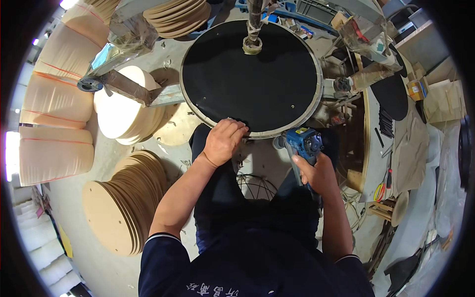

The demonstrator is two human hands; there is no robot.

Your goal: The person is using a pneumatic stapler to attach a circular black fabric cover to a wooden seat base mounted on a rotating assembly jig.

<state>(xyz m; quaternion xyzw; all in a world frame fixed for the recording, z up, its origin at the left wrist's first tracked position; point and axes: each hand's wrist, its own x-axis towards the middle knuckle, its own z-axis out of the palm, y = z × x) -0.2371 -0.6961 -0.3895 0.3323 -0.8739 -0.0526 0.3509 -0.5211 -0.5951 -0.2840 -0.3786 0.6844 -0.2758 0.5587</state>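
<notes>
A large round board with a black cover (247, 84) lies flat in front of me, with a pale rim around it. My left hand (225, 142) is closed at its near edge, fingertips pressed together on the black cover there. What lies under those fingers is hidden. In my right hand (318, 171) is a blue staple gun (303, 143), gripped by its handle. Its nose is close to the near right rim of the board; whether the two touch I cannot tell.
Stacks of round wooden discs (106, 208) stand on the floor to the left, beside wrapped cream bundles (57, 104). Metal arms (163, 95) flank the board, and a post (254, 24) comes down onto its far part. On the right bench lie scissors (379, 192) and black strips (386, 123).
</notes>
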